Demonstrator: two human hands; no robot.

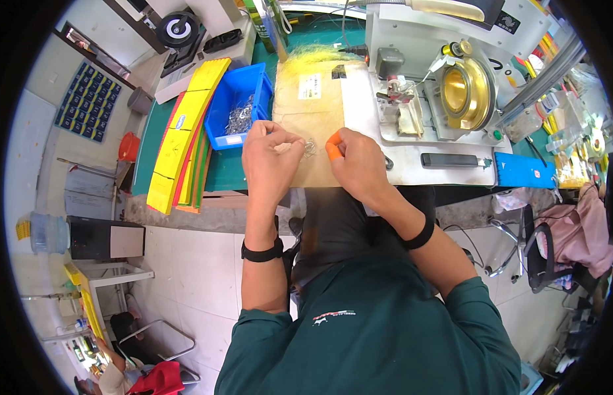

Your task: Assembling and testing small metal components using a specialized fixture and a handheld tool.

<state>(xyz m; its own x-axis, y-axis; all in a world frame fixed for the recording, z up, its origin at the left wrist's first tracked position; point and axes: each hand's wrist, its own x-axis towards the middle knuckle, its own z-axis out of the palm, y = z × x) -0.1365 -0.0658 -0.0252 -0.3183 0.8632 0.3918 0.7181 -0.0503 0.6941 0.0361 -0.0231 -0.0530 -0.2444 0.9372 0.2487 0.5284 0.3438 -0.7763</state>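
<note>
My left hand [270, 158] is above the near part of a tan board [309, 122], thumb and forefinger pinched together. Whatever the pinch holds is too small to name. Just past its fingertips is a little cluster of thin, shiny metal pieces [309, 147]; I cannot tell if they are held or lying on the board. Facing it from the right, my right hand [362, 161] is closed in a pinch, with an orange cover [333, 146] on one finger. Anything between these fingers is hidden. A blue bin [217, 125] of small metal wire pieces [240, 118] is beside my left hand.
Long yellow strips [181, 125] lie stacked left of the bin. Yellow fibres [313, 59] spread over the board's far edge. A machine with a gold wheel [468, 95] stands at right, near a dark-handled tool [451, 160] and a blue plate [525, 171]. Another person sits at lower left.
</note>
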